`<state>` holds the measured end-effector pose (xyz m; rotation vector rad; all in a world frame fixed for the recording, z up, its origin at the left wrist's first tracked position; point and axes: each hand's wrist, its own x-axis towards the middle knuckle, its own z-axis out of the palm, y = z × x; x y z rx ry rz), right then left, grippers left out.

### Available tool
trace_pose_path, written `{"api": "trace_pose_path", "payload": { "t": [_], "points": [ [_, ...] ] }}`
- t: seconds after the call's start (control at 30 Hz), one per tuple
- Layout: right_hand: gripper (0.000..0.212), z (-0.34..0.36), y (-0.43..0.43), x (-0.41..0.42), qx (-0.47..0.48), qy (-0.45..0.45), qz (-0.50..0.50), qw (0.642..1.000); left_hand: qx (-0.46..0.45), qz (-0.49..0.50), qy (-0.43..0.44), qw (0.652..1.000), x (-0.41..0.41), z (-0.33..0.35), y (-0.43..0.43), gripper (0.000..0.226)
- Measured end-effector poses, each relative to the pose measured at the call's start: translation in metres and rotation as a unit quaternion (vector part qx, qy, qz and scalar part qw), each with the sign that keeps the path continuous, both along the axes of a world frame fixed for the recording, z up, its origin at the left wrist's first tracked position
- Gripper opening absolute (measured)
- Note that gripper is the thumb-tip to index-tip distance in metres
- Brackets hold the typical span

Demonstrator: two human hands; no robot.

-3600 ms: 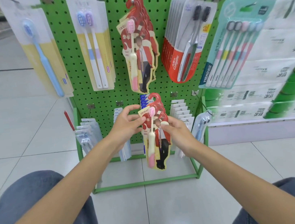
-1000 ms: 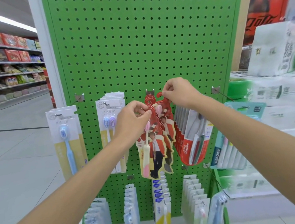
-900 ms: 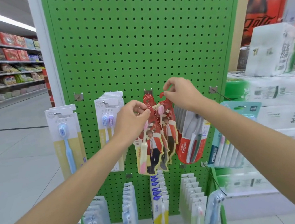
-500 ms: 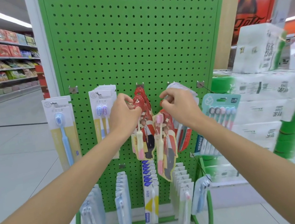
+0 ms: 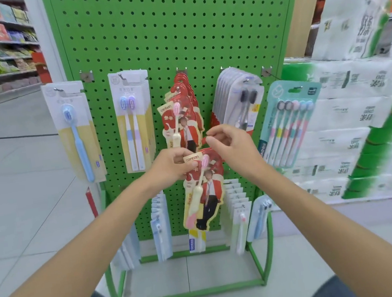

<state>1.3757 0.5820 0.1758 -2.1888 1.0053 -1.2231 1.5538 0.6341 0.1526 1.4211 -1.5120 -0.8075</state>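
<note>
Grip at centre of frame: left hand (image 5: 174, 166) curled round the upper left corner of a red toothbrush pack (image 5: 206, 192), thumb on the printed front. Just above and to the right, right hand (image 5: 232, 143), fingertips pinched at the pack's red top tab. Hanging below both hands, long axis near upright, leaning slightly, brush head up, pink handle end toward the bottom of the frame. Behind, on green pegboard rack (image 5: 172, 25), a hook of matching red packs (image 5: 184, 109) directly above; other toothbrush packs (image 5: 133, 122) on hooks left and right.

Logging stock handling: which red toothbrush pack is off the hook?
The low red pack, gripped by the left hand; the other red packs hang on the pegboard above.
</note>
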Motion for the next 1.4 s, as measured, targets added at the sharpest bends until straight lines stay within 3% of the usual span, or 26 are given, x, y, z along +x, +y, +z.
{"api": "trace_pose_path", "payload": {
  "t": [0.27,0.5,0.67,0.8,0.9,1.0,1.23,1.33,1.4],
  "points": [
    [0.024,-0.045,-0.009,0.007,0.121,-0.054,0.023,0.991,0.012,0.024,0.080,0.996,0.012,-0.044,-0.006,0.016],
    [0.024,-0.096,-0.001,0.004,0.225,-0.025,0.066,0.972,0.041,0.043,0.183,0.981,0.017,-0.082,0.000,0.019],
    [0.044,-0.141,0.006,-0.004,0.261,0.017,0.078,0.962,0.058,0.061,0.190,0.978,0.018,-0.097,0.003,0.018],
    [0.019,-0.161,0.011,-0.005,0.316,0.037,0.109,0.942,0.047,0.095,0.213,0.971,0.015,-0.103,0.008,0.013],
    [0.021,-0.171,0.016,-0.011,0.342,0.056,0.114,0.931,0.041,0.112,0.240,0.963,0.018,-0.106,0.013,0.013],
    [0.010,-0.179,0.026,-0.016,0.382,0.062,0.140,0.911,0.031,0.141,0.280,0.949,0.022,-0.105,0.017,0.013],
    [0.016,-0.193,0.038,-0.011,0.346,0.108,0.141,0.921,0.018,0.185,0.261,0.947,0.026,-0.106,0.022,0.021],
    [0.013,-0.188,0.044,-0.007,0.256,0.075,0.130,0.955,0.009,0.172,0.210,0.962,0.020,-0.102,0.024,0.026],
    [0.017,-0.184,0.046,-0.006,0.195,0.102,0.118,0.968,0.036,0.143,0.221,0.964,0.019,-0.099,0.026,0.033]
  ]
}}
